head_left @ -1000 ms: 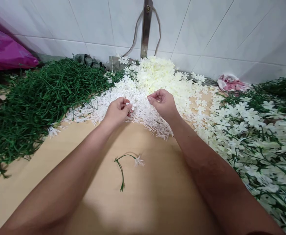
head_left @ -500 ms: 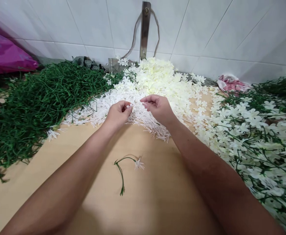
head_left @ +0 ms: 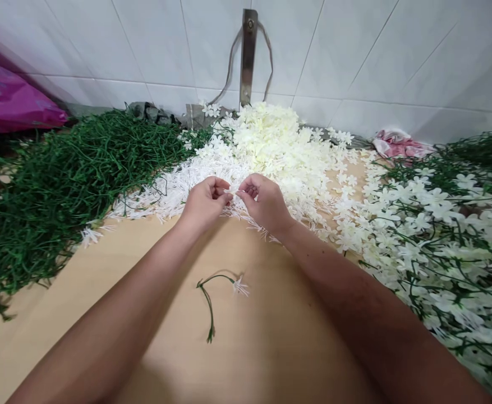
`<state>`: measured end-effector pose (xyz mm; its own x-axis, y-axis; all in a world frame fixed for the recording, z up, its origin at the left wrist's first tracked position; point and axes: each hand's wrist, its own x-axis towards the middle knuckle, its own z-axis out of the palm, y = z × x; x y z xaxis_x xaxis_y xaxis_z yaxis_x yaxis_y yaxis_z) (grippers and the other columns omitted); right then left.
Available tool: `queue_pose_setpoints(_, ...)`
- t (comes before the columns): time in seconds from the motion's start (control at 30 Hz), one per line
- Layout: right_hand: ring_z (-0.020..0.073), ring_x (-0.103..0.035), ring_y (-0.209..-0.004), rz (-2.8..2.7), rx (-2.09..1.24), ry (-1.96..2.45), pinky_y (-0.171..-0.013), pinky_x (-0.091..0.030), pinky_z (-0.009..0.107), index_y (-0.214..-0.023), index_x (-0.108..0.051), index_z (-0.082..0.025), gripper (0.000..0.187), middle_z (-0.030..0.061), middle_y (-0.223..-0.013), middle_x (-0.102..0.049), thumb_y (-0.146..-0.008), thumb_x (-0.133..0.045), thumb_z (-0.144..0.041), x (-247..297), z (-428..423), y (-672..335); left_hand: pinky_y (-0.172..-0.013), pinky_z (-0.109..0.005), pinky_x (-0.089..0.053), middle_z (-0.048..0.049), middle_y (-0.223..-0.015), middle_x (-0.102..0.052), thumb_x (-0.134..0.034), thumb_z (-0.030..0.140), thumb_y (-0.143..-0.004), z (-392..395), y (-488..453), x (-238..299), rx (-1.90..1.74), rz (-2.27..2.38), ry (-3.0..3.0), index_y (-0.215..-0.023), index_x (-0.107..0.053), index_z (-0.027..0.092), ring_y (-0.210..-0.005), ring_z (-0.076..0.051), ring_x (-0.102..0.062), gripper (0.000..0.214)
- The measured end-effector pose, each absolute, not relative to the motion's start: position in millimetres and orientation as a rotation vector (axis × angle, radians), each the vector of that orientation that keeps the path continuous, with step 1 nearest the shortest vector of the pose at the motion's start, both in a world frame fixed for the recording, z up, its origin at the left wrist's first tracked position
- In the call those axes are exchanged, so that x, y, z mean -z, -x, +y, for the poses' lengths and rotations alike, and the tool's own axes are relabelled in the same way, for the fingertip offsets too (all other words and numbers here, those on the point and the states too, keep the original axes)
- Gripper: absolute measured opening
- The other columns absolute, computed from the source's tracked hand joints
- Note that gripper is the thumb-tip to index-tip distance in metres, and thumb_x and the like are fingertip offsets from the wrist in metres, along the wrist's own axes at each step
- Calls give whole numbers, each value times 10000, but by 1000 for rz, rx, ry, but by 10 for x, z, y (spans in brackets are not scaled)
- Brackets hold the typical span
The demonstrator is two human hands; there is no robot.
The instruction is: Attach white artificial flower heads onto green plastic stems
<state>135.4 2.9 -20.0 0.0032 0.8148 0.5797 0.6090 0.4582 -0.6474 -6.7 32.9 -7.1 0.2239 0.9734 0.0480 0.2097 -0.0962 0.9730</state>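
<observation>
My left hand (head_left: pixel 206 202) and my right hand (head_left: pixel 265 203) meet fingertip to fingertip over a heap of white spiky plastic flower centres (head_left: pixel 174 188). Both hands are pinched on a small white plastic piece (head_left: pixel 230 192) between them. Behind the hands lies a mound of cream fabric petals (head_left: pixel 275 140). On the bare wooden table (head_left: pixel 102 292) in front of my arms lies a single green forked stem with one white centre fitted (head_left: pixel 212 294).
A big pile of green plastic stems (head_left: pixel 60 179) covers the left. Finished white flower sprays (head_left: pixel 439 241) fill the right. A magenta bag (head_left: pixel 5 106) sits far left, a pink cloth (head_left: pixel 397 146) back right, a metal bracket (head_left: pixel 248 56) on the tiled wall.
My right hand has moved left and down to meet my left hand; the two pinches now touch over the white centres. The stem on the table has not moved.
</observation>
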Motion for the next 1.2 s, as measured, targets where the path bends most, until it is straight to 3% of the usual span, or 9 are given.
queue_pose_setpoints(0.33, 122, -480, -667, -1810, -103, 1214, -647, -407, 278, -696, -483, -188, 130, 8, -703, -545, -755, -526, -80, 279, 34, -1349, -596, -248, -396, 24, -659, -567, -621, 139, -695, 379, 89, 235, -1011, 1112, -1745, -829, -589, 170, -601, -97, -514, 141)
queue_pose_setpoints(0.57, 90, -483, -568, -1446, -618, 1192, -571, -418, 264, -693, -513, -186, 111, -26, -632, -550, -730, -617, -184, 232, 91, -1396, -640, -246, -438, 0, -671, -618, -583, 116, -753, 318, 103, -5, -976, 968, -1544, -879, -589, 143, -624, -100, -579, 130)
queue_pose_setpoints(0.8, 77, -493, -568, -1309, -857, 1071, -566, -422, 250, -701, -524, -180, 157, -42, -607, -556, -666, -675, -206, 208, 131, -1387, -563, -224, -423, 34, -567, -569, -677, 101, -659, 319, 94, -55, -1037, 1003, -1395, -722, -589, 139, -516, -76, -522, 116)
queue_pose_setpoints(1.2, 93, -508, -615, -1448, -460, 1161, -618, -443, 274, -673, -497, -194, 129, -25, -662, -564, -737, -607, -166, 122, 4, -1279, -501, -169, -381, 42, -584, -580, -730, 102, -583, 312, 105, -53, -1017, 947, -1122, -736, -616, 136, -529, -58, -549, 194)
